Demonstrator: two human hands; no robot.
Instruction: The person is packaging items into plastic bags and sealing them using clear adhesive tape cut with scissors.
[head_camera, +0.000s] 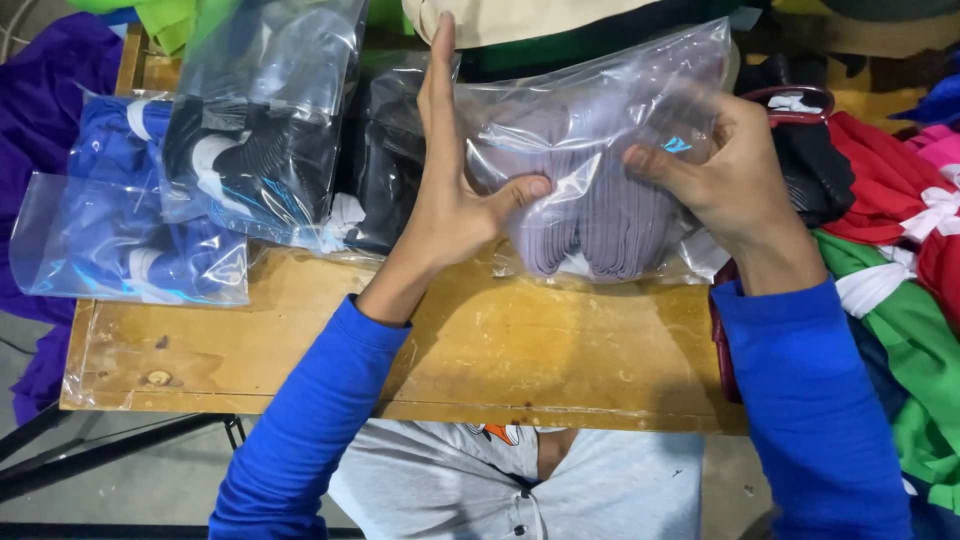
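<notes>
A clear plastic bag (620, 110) holding folded mauve-grey knitted socks (600, 215) is held up over the wooden table (520, 350). My left hand (455, 190) presses flat against the bag's left side, fingers straight up and thumb pushed into the plastic. My right hand (720, 170) grips the bag's right side, thumb on the front and fingers behind it. Both arms wear blue sleeves.
Packed bags lie at the left: blue socks (120, 240), black-and-white socks (265, 150), a black pair (385, 160). Red, green and pink garments (890, 250) pile up at the right. Purple cloth (45, 90) hangs off the left edge. A dark red tool (795, 100) lies behind my right hand.
</notes>
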